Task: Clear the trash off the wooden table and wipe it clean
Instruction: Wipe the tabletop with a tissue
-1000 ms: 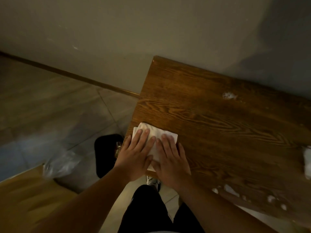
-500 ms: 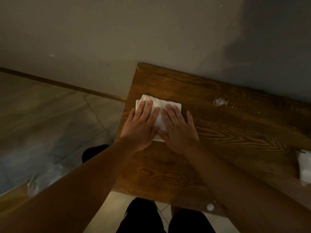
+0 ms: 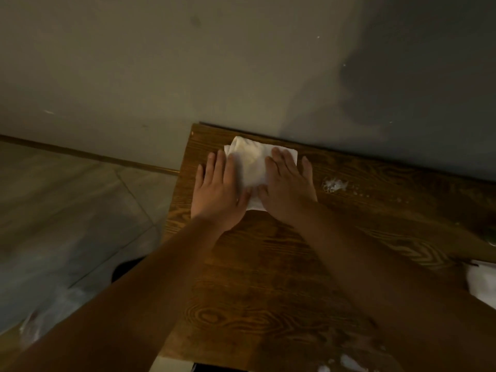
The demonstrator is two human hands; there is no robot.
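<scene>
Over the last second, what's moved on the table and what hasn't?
Both hands, left hand and right hand, pushed the white cloth away from the near edge, across the wooden table, up to the far corner by the wall. They have spread a little, so more cloth shows between them. Nothing was picked up or let go. The foamy spot right of the cloth remains unwiped.

A single head-worn, wide-angle view looks forward and steeply down from above the near edge of the wooden table point(image 3: 268, 277), facing the grey wall point(image 3: 188, 63) that the table's far edge meets. It sits close: both forearms reach up from the bottom edge toward the far left corner. The tiled floor point(image 3: 67, 210) fills the left side; the table runs off frame right.
</scene>
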